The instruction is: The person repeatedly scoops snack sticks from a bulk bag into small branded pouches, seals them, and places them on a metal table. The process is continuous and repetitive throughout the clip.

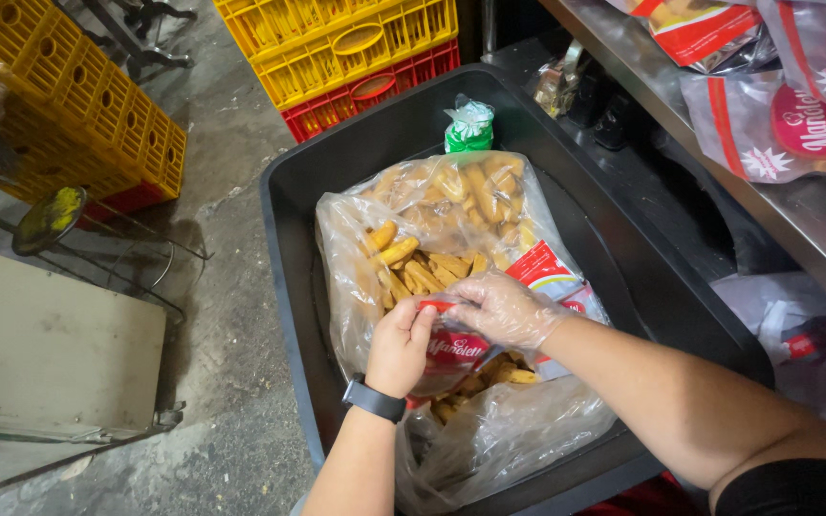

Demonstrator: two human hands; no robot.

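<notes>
Left hand (400, 346) pinching small packet (456, 352) rim | gloved right hand (504, 309) gripping same rim, holding it open | big snack bag (432, 248) beneath, in black bin (681, 296).

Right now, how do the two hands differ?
The right hand wears a thin clear glove; the left hand is bare. The left wrist carries a black watch; the right wrist has none. The right hand reaches in from the right with fingers spread flat; the left comes up from below, fingers curled. Both pinch the small red-and-white bag over the big clear bag of golden biscuits.
</notes>
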